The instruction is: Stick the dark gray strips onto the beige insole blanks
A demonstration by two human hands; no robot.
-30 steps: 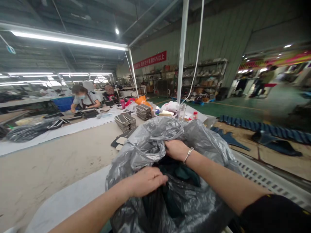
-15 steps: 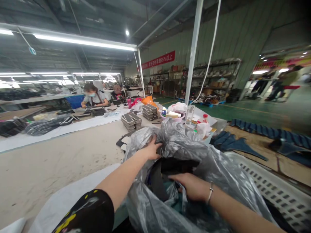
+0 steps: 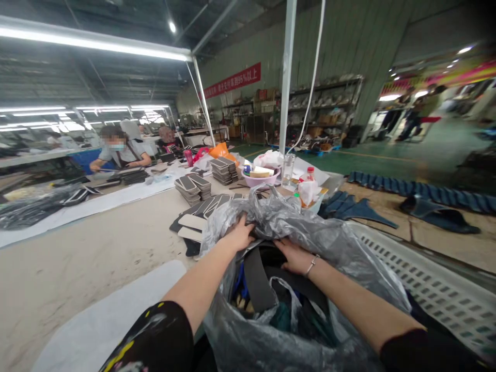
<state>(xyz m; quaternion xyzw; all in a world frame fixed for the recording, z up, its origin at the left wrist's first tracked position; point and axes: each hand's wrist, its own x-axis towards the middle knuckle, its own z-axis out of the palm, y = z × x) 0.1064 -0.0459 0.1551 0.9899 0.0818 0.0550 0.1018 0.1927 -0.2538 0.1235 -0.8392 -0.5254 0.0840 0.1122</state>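
Observation:
A large grey plastic bag (image 3: 240, 341) stands in front of me with its mouth wide. Inside lie a dark grey strip (image 3: 259, 281), dark and teal pieces, and something blue with pale tips at the left. My left hand (image 3: 239, 236) rests against the bag's far left rim, its fingers apart. At the far side of the opening is my right hand (image 3: 295, 257), fingers stretched out over the dark contents, with a bracelet (image 3: 311, 264) at the wrist. Some of its fingertips are hidden against the dark pieces.
Stacks of dark, pale-edged pieces (image 3: 192, 188) stand on the table (image 3: 116, 243) beyond the bag. A pink basin (image 3: 260, 179) and a glass jar (image 3: 287, 170) are behind it. At the right is a white perforated basket (image 3: 437, 289). A co-worker (image 3: 120, 152) sits far left.
My right hand has moved up and away from me, from the middle of the bag to its far rim, uncovering more contents. My left hand stays by the rim. The view has turned right.

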